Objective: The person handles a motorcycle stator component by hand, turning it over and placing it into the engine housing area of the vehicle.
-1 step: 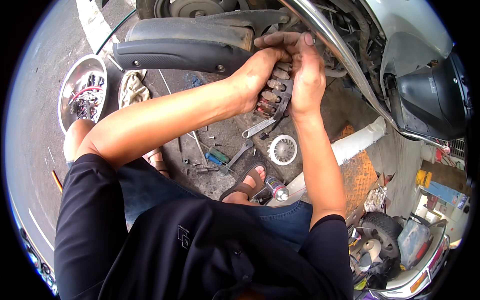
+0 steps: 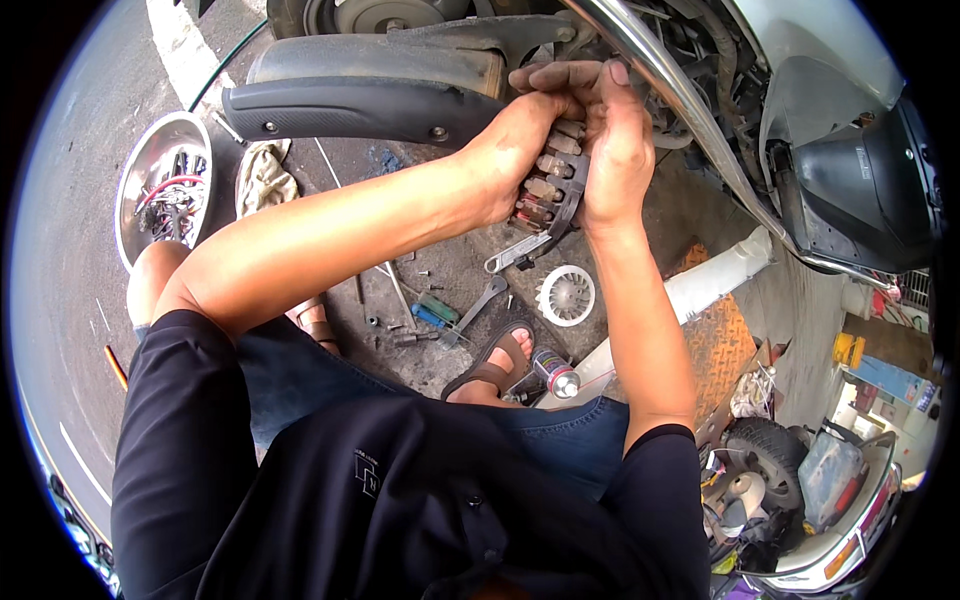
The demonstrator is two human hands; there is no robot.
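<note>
At the far left of the concrete floor point(image 2: 80, 300), a shiny metal bowl point(image 2: 135, 185) is sitting with small parts and red wire gathered in it, kept well apart from the work so nothing is rolling away. Just beside it a crumpled rag point(image 2: 262, 178) is lying under the long grey exhaust cover point(image 2: 350, 110), whose lower edge is running across the view and closing off the room above. Below the forearms, loose tools are lying within easy reach of the squatting person: a blue-handled screwdriver point(image 2: 432, 316), a spanner point(image 2: 480, 302) and a few scattered bolts, with a sandalled foot point(image 2: 500, 365) planted just beside them and a small spray can point(image 2: 556, 372) near its toes. A white finned fan wheel point(image 2: 565, 295) is resting flat on the floor, set apart from the tools. Up at the scooter's underside, the left hand point(image 2: 515, 160) is curling closed around a dark ribbed part with brass-coloured pegs point(image 2: 548, 185), apparently steadying it from the left, while the right hand point(image 2: 615, 150) is closing on its other side, fingers wrapped over the top edge, so the piece is being held between both hands against the machine. A wrench point(image 2: 520, 252) is hanging out from below the part. To the right, a curved chrome rail point(image 2: 690, 120) and the dark body panel point(image 2: 860, 190) are crowding in, leaving little free room there; the open space is lying downward, toward the floor.
</note>
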